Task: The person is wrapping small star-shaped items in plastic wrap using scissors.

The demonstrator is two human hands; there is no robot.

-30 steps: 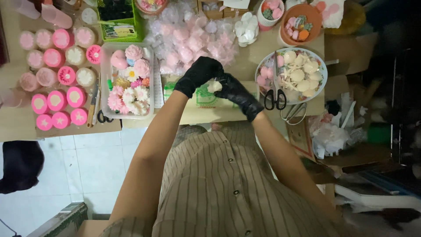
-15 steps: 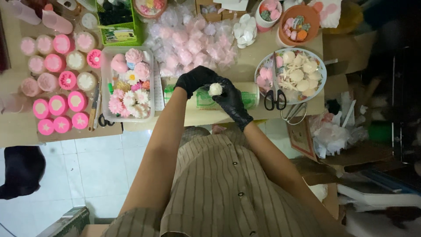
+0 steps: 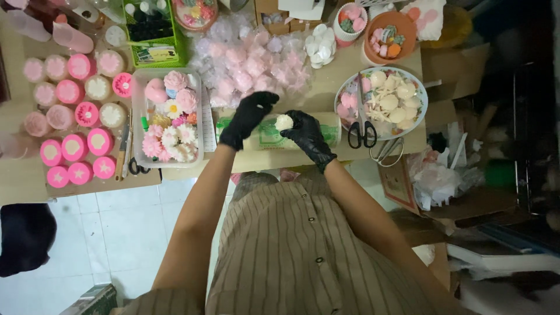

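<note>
Two black-gloved hands work over the table edge. Right hand [image 3: 306,135] pinches a small white moulded piece [image 3: 284,122] at its fingertips. Left hand [image 3: 249,115] has drawn away from the piece since half a second ago, when both hands closed round it; it now hangs loosely curled just to the left, holding nothing. Judgement: the two-handed handling of the piece is over and it rests in the right hand alone.

Under both hands lies a roll of clear film with green print [image 3: 271,137]. Left of the left hand: clear tray of pink and white flower shapes [image 3: 170,118]; further left, round pink moulds [image 3: 76,140]. Beyond the hands: heap of wrapped pink pieces [image 3: 256,58]. Right of the right hand: plate of white pieces [image 3: 388,99], with black-handled scissors [image 3: 361,125] across it.
</note>
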